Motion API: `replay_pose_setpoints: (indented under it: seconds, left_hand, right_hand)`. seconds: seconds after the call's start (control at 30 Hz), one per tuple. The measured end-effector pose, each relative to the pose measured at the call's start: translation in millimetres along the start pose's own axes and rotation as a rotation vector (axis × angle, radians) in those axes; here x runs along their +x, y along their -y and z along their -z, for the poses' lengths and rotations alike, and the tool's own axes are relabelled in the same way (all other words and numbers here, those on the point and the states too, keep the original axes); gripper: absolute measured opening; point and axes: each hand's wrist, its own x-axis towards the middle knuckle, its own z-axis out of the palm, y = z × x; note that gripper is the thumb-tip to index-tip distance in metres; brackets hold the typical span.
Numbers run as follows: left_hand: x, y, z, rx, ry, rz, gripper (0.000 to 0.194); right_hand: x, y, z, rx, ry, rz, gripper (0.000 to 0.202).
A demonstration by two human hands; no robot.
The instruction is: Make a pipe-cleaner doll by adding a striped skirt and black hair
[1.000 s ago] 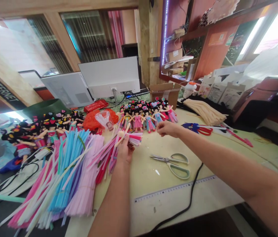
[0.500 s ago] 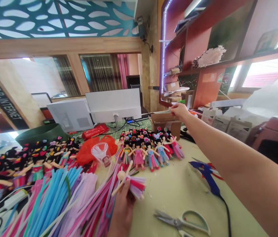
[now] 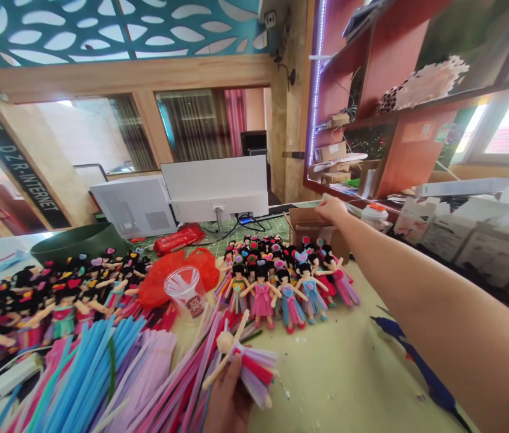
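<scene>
A hairless doll [image 3: 249,358] with a pink, red and lilac skirt is gripped in my left hand [image 3: 230,394], low in the centre. My right hand [image 3: 332,210] is stretched far forward to the back edge of a cardboard box [image 3: 313,231]; its fingers are bent together, and what they hold is too small to name. Finished dolls [image 3: 286,288] with black hair stand in front of the box. Bundles of coloured fuzzy stems [image 3: 87,367] lie left of my left hand. A blue glue gun [image 3: 412,352] rests under my right forearm.
A plastic cup [image 3: 185,293] stands by a red bag [image 3: 155,279]. More dolls [image 3: 67,300] fill the left side. Behind are a white monitor [image 3: 218,187], a green container [image 3: 80,242] and white boxes [image 3: 450,231] at right.
The view has shifted, and the scissors at the bottom have gone out of sight. My right hand is slightly lower at the box. The doll remains in my left hand.
</scene>
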Motion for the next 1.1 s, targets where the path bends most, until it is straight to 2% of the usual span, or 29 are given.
replay_pose_setpoints:
  seconds: [0.13, 0.33, 0.43, 0.5, 0.6, 0.67, 0.73, 0.8, 0.87, 0.97, 1.1]
  left_hand:
    - [2.2, -0.5, 6.7, 0.016, 0.054, 0.012, 0.036]
    - [6.8, 2.5, 12.1, -0.017, 0.111, -0.018, 0.04]
    - [4.9, 1.2, 8.9, -0.027, 0.139, -0.022, 0.04]
    - [4.0, 0.4, 6.3, -0.038, 0.16, -0.048, 0.037]
    - [4.8, 1.2, 3.8, -0.011, 0.159, -0.043, 0.032]
    - [4.9, 2.2, 3.6, 0.025, 0.169, -0.027, 0.028]
    - [4.2, 2.7, 4.2, 0.049, 0.188, -0.033, 0.025]
    - [3.2, 2.4, 5.1, 0.06, 0.202, -0.046, 0.026]
    - [2.5, 1.7, 5.9, 0.058, 0.207, -0.055, 0.027]
    - [1.4, 0.4, 6.5, 0.049, 0.212, -0.072, 0.028]
    - [-0.6, -0.9, 6.1, 0.069, 0.199, -0.069, 0.028]
  right_hand:
    - [-19.9, 9.9, 14.1, -0.075, 0.051, -0.018, 0.03]
    - [-64.0, 27.8, 34.3, -0.059, -0.077, 0.03, 0.027]
    - [-91.3, 37.9, 33.1, -0.018, -0.099, 0.053, 0.025]
    - [-115.3, 39.2, 22.7, 0.024, -0.022, 0.087, 0.022]
    - [-167.0, 25.4, -2.0, 0.078, 0.237, 0.163, 0.015]
    - [-210.2, 6.3, -17.9, 0.063, 0.591, 0.303, 0.012]
    - [-252.0, -16.8, -30.6, 0.035, 0.703, 0.319, 0.009]
    - [-284.1, -39.4, -39.5, 0.007, 0.723, 0.33, 0.01]
    - [-303.3, -56.9, -45.1, -0.023, 0.711, 0.33, 0.011]
    - [-314.6, -69.3, -50.4, -0.047, 0.675, 0.32, 0.013]
    - [-323.4, -69.2, -57.9, -0.058, 0.621, 0.315, 0.007]
